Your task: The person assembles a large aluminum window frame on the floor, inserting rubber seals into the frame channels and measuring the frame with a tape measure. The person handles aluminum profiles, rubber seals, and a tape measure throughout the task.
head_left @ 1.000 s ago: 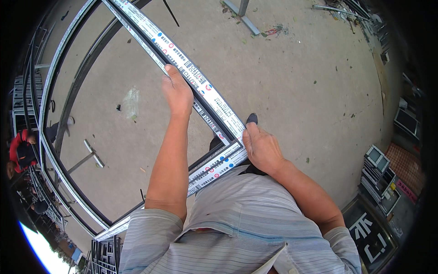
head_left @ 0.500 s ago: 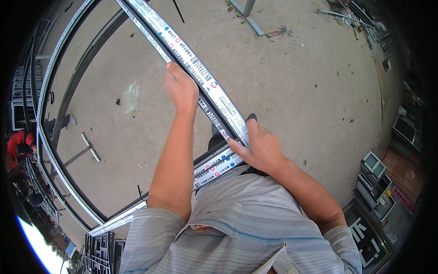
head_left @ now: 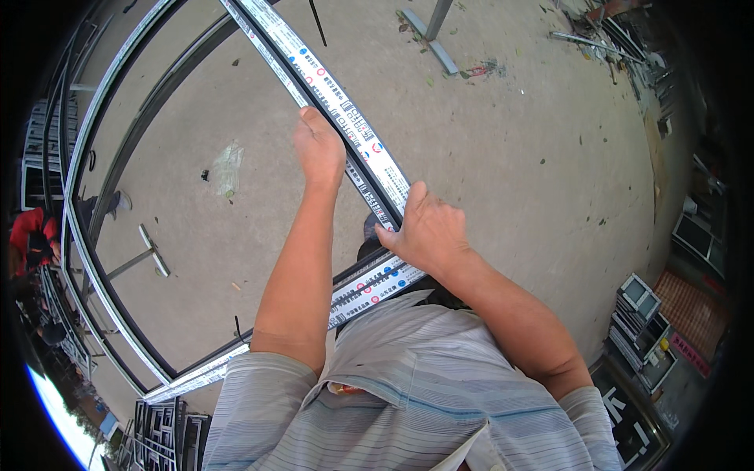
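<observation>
A large metal window frame (head_left: pixel 357 125) with black inner strips and printed white protective film stretches from my waist toward the upper left. My left hand (head_left: pixel 320 149) grips its right-hand bar from the inner side, the fingers hidden beneath. Lower on the same bar, close to the corner near my body, my right hand (head_left: pixel 430 231) is closed over the profile. Its thumb lies toward the inner edge and its fingers reach over the outer side. The near bar (head_left: pixel 377 282) runs in front of my waist, partly behind my right hand and left arm.
A metal stand foot (head_left: pixel 430 43) rests on the concrete floor beyond the frame, and another stand (head_left: pixel 155 251) shows through it. Scrap profiles (head_left: pixel 609 43) lie at the far right. Stacked small frames (head_left: pixel 648 330) are at the right. A person in red (head_left: pixel 35 239) is at the far left.
My right hand has shifted a little up and left along the bar, away from the corner. My left hand keeps its hold. The whole view has shifted slightly.
</observation>
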A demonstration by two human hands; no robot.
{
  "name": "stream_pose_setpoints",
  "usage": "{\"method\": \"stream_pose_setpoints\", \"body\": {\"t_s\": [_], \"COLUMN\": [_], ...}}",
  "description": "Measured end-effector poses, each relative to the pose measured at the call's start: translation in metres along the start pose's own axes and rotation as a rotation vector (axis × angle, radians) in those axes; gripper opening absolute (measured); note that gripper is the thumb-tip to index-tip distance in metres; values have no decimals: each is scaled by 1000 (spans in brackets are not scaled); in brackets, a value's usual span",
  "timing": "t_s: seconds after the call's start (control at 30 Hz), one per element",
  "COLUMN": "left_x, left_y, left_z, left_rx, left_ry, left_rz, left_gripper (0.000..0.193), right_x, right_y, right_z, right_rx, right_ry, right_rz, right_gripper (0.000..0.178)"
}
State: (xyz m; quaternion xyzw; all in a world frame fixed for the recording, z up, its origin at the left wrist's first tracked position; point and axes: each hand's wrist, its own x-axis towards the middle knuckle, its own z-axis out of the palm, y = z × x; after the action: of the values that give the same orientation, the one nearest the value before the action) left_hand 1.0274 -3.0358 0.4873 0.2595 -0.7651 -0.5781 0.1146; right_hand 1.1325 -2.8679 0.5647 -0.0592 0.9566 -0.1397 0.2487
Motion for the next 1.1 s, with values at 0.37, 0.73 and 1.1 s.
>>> {"method": "stream_pose_setpoints", "body": {"t_s": [0.37, 0.73, 1.1], "left_x": [4, 2, 0], "left_y": [-5, -10, -2], "left_z": [-11, -5, 1], "left_rx": [55, 14, 85], "left_ry": [-110, -85, -35], "left_rz": [44, 67, -12], "left_gripper": [66, 64, 71], "right_x": [6, 8, 10], "right_y": [14, 17, 26], "right_z": [2, -2, 2], "right_rx": [16, 64, 119], "right_ry": [8, -34, -37], "right_rz": [-118, -132, -168], "right_gripper": [63, 66, 68]}}
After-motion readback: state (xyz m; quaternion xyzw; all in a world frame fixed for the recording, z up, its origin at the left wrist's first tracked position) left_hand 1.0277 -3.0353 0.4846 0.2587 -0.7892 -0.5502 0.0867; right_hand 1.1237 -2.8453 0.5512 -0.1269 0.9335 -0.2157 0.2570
